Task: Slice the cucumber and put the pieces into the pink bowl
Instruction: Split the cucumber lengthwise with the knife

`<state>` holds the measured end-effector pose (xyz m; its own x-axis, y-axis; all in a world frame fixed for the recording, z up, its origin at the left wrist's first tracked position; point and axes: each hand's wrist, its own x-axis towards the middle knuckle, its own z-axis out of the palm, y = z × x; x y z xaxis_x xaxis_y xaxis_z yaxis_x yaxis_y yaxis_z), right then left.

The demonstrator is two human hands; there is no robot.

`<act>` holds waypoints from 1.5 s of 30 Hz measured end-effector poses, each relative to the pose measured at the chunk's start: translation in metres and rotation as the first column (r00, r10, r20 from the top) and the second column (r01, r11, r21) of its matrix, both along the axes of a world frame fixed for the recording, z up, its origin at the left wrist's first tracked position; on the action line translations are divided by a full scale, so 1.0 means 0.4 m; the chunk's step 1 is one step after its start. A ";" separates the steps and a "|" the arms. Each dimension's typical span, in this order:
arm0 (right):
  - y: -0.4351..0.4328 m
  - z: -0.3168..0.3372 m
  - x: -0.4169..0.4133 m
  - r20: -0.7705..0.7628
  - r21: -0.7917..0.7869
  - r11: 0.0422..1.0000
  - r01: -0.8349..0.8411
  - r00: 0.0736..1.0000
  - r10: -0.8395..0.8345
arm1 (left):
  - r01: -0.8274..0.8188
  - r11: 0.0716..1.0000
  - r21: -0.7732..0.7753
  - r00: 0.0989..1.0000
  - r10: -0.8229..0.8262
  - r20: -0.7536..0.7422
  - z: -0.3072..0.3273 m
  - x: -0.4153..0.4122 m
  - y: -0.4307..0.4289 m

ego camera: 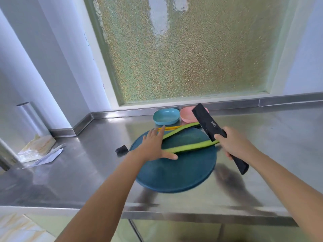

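Note:
Two long cucumber halves lie cut side up on a round dark teal cutting board. The far half runs toward the bowls; the near half crosses the board's middle. My left hand lies flat with straight fingers over the left ends of both halves. My right hand grips the handle of a black cleaver, blade raised above the right ends of the cucumber. The pink bowl stands behind the board, partly hidden by the blade.
A blue bowl stands left of the pink one, with yellow chopsticks in front of it. A small black object lies left of the board. Papers and a foil roll are at far left of the steel counter.

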<state>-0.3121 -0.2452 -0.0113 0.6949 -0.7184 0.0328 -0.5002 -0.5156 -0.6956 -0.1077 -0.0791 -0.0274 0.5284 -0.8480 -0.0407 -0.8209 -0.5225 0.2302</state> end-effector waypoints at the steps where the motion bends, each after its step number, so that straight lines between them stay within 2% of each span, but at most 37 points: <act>1: -0.008 -0.007 -0.007 0.002 -0.008 1.000 0.009 1.000 -0.009 | -0.004 0.996 0.091 1.000 0.003 0.013 -0.006 -0.005 -0.023; 3: -0.023 -0.019 -0.019 0.013 -0.012 1.000 0.014 1.000 -0.014 | -0.022 0.981 0.195 1.000 0.023 -0.005 -0.017 0.007 -0.051; 5: -0.035 -0.026 -0.029 0.025 -0.008 1.000 0.004 1.000 -0.004 | -0.017 0.978 0.209 0.998 0.029 -0.053 -0.014 0.024 -0.059; 10: -0.055 -0.036 -0.048 0.033 -0.006 1.000 0.014 0.999 -0.014 | 0.000 0.998 0.065 0.993 0.008 -0.118 0.005 0.038 -0.071; 17: -0.056 -0.042 -0.072 0.049 0.011 0.999 0.036 0.998 -0.037 | 0.075 0.989 -0.128 0.989 -0.090 -0.118 -0.003 0.013 -0.083; 24: -0.038 -0.022 -0.098 0.053 0.006 0.999 0.042 0.998 -0.043 | 0.169 0.985 -0.022 0.979 -0.165 0.119 -0.014 -0.021 -0.071; 31: -0.016 0.000 -0.117 0.037 -0.013 0.999 0.045 0.998 -0.045 | 0.182 0.982 0.043 0.944 -0.186 0.274 -0.022 -0.035 -0.036; 35: -0.009 -0.002 -0.128 0.027 -0.018 0.998 0.058 0.998 -0.058 | 0.183 0.981 -0.071 0.923 -0.146 0.357 -0.046 -0.062 0.003; 40: -0.003 -0.012 -0.133 0.014 -0.018 0.998 0.068 0.998 -0.067 | 0.206 0.953 -0.221 0.946 -0.136 0.295 -0.054 -0.106 0.034; 45: 0.004 -0.028 -0.125 0.010 -0.005 0.998 0.066 0.998 -0.066 | 0.165 0.978 -0.126 0.964 -0.133 0.232 -0.035 -0.116 0.024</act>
